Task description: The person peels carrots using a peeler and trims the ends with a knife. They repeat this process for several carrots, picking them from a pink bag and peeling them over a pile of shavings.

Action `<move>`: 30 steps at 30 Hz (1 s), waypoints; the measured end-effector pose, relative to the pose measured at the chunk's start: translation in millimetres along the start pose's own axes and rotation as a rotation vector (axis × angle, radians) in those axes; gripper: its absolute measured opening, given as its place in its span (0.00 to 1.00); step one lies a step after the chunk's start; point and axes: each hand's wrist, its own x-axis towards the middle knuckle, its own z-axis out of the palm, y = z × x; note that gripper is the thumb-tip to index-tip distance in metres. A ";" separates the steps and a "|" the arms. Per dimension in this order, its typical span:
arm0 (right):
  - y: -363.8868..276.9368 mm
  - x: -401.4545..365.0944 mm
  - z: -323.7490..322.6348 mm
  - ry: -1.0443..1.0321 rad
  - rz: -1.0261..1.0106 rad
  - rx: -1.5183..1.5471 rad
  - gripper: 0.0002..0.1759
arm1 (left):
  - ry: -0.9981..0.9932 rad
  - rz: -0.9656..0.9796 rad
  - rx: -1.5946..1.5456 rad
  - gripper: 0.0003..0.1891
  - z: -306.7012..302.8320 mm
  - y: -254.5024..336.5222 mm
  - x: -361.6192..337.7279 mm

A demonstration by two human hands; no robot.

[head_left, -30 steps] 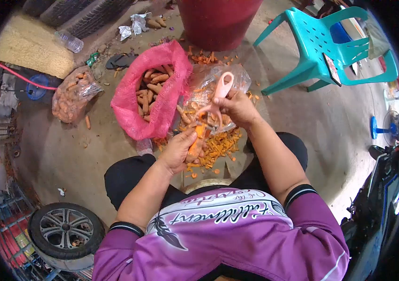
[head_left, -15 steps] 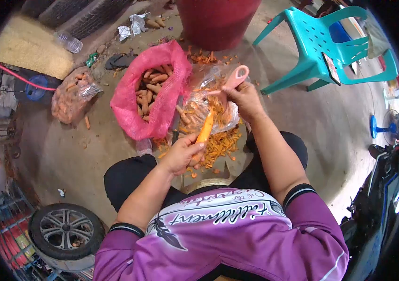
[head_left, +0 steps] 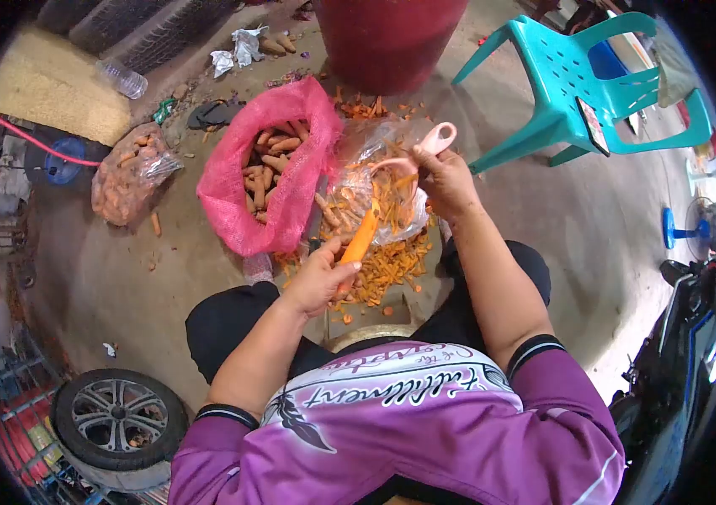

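Observation:
My left hand [head_left: 322, 279] is closed around the lower end of a bright orange peeled carrot [head_left: 361, 238], whose tip points up and away from me. In my right hand [head_left: 449, 181] is a pale pink peeler [head_left: 436, 139], gripped by its handle; its head sits just beyond the carrot's tip, apart from it. Below both hands lie heaped orange peelings [head_left: 396, 263] and a clear plastic bag [head_left: 413, 220] with peelings and carrots on it. A pink mesh sack [head_left: 232, 206] holding several unpeeled carrots [head_left: 267, 172] stands left of the bag.
A dark red tub [head_left: 392, 50] is at the far side. To the right stands a teal plastic chair [head_left: 556, 76] with a phone-like object on it. A bag of carrots [head_left: 132, 181] sits at left, a wheel [head_left: 120, 418] at lower left, a motorcycle [head_left: 682, 337] at right.
The peeler has lifted away from the carrot and its head has turned into clearer view. My left hand has shifted slightly left with the carrot.

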 end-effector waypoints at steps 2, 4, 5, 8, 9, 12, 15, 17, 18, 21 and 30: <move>1.4 -13.2 17.6 -0.085 0.042 0.039 0.13 | 0.033 0.091 0.086 0.21 -2.2 -5.0 4.1; 8.6 -14.6 22.8 -0.166 0.026 0.090 0.13 | 0.071 0.143 0.128 0.21 -1.1 -12.3 8.6; 10.5 -15.4 23.5 -0.208 0.015 0.113 0.14 | 0.096 0.154 0.126 0.20 -0.3 -14.9 10.6; 15.5 -15.8 21.9 -0.303 0.105 -0.031 0.12 | 0.088 0.178 0.208 0.20 0.6 -13.3 15.7; 19.2 -15.2 20.3 -0.331 0.122 -0.087 0.11 | 0.068 0.180 0.250 0.20 1.0 -12.8 16.3; 14.5 -6.1 14.1 -0.091 0.026 -0.040 0.12 | 0.064 0.123 0.269 0.20 1.9 -13.7 15.0; 12.4 -7.5 13.0 -0.039 0.003 0.001 0.11 | 0.157 0.193 0.586 0.21 -1.2 -17.6 17.4; 16.3 -12.8 17.2 -0.186 0.062 0.051 0.11 | 0.193 0.306 0.649 0.21 -1.0 -17.8 17.5; 19.5 -12.6 17.2 -0.206 0.070 -0.073 0.11 | 0.211 0.360 0.679 0.21 -0.4 -18.5 16.3; 15.3 -8.0 13.2 -0.041 0.098 -0.031 0.11 | 0.286 0.456 0.741 0.21 1.6 -20.0 15.2; 18.0 -3.7 11.2 -0.058 0.180 0.047 0.12 | 0.465 0.544 0.974 0.19 6.0 -10.2 11.6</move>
